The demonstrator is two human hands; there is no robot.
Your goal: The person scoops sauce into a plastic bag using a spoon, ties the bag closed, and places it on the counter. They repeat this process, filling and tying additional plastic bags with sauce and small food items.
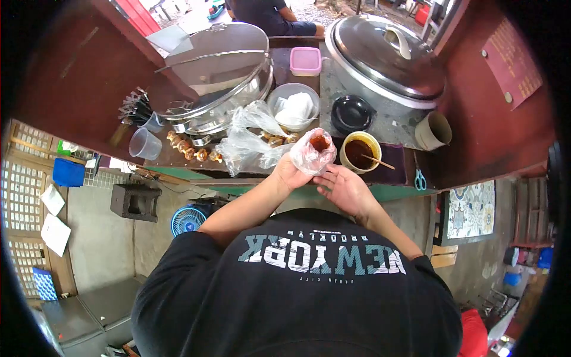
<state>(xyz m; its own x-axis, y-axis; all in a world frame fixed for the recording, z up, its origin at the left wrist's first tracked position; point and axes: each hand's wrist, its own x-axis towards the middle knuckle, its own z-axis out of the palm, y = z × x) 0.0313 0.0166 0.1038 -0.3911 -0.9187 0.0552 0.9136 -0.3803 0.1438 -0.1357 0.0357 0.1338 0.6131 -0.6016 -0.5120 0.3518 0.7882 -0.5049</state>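
Clear plastic bag (314, 156) with red-brown sauce at its opening rests in my left hand (290, 172), whose fingers are wrapped round it. My right hand (346, 189) lies palm up just to the right, fingers loosely stretched and the fingertips at the bag's lower edge. Close beyond it stands a tub of dark sauce (358, 156) with a wooden stick (379, 162) leaning in it. Left of the bag, crumpled clear plastic (247, 140) partly covers browned skewered food (196, 153) on the counter.
A large lidded pot (386, 59), black bowl (352, 114) and beige cup (433, 131) stand at right. Scissors (420, 179) hang over the front edge. At left are a steel pan (208, 122) and plastic cup (144, 144). A person (259, 15) sits beyond the counter.
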